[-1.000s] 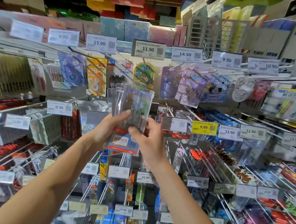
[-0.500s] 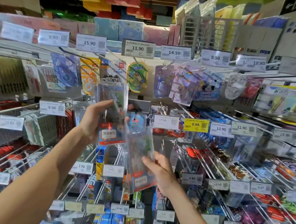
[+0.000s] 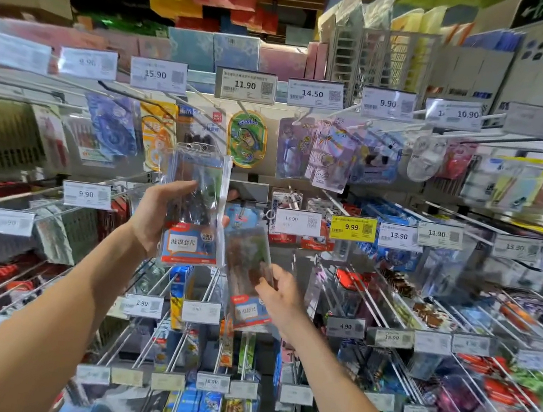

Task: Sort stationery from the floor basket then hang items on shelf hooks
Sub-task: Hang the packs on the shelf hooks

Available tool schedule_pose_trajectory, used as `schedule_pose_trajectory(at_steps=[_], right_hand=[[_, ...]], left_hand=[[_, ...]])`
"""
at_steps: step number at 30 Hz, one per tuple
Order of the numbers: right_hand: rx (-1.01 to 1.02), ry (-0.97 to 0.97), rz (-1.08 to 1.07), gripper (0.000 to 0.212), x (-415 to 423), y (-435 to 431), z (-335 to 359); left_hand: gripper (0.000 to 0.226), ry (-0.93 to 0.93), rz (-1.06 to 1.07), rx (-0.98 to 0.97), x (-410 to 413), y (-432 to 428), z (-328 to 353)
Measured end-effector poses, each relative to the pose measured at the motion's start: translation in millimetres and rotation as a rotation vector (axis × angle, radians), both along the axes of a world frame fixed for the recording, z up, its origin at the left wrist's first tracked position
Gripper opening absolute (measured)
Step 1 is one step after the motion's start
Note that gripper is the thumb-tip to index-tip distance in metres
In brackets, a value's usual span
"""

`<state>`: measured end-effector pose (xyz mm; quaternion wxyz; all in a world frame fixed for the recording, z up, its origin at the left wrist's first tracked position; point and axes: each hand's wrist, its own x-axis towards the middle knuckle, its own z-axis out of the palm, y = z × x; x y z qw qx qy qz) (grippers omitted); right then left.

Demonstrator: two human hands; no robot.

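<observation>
Right hand (image 3: 282,299) has dropped, fingers pinching lower pack (image 3: 244,264); left hand (image 3: 153,218) grips upper pack (image 3: 189,243).

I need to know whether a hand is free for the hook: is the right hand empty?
No: the right hand pinches the lower clear packet, while the left hand grips the upper packet.

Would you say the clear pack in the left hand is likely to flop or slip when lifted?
Probably stiff: the clear pack stands upright above the left hand. Likely light, since one hand holds it. Glossy plastic may slip.
</observation>
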<state>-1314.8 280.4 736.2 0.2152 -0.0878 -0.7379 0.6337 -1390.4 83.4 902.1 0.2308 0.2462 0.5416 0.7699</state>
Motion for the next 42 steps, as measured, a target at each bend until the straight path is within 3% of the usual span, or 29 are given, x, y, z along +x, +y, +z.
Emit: schedule_pose_trajectory(at_steps=[6,16,25,27,30,35,39,42], right_hand=[[0.078,-0.032,-0.16,0.017,-20.3,-7.3,9.8],[-0.033,-0.07,-0.207,0.021,-31.7,-6.5,-8.9],[0.038,-0.024,-0.255,0.029,-34.8,-11.7,-7.6],[0.026,-0.032,-0.257,0.025,-37.5,-12.9,-6.8],[0.012,-0.097,-0.267,0.041,-48.2,-8.2,-15.8],[0.026,-0.058,-0.285,0.02,-45.0,-14.2,-7.2],[-0.012,-0.002,-0.25,0.017,-28.3,-26.3,1.0],[-0.016,0.022,-0.272,0.014,-27.3,-30.0,0.4]], left_hand=[[0.055,0.006,0.058,-0.032,-3.6,-1.5,-1.5],[0.053,0.015,0.025,-0.035,-10.1,-1.5,-8.9],[0.043,-0.045,-0.008,-0.014,-23.2,0.1,-16.2],[0.049,-0.04,-0.028,-0.01,-22.9,0.6,-16.2],[0.062,-0.016,-0.067,-0.005,-22.7,2.0,-17.9],[0.062,-0.012,-0.08,-0.014,-24.3,2.5,-18.0],[0.042,-0.013,-0.066,-0.015,-33.5,-0.8,-21.6],[0.04,-0.044,-0.062,-0.028,-40.4,-2.7,-26.2]])
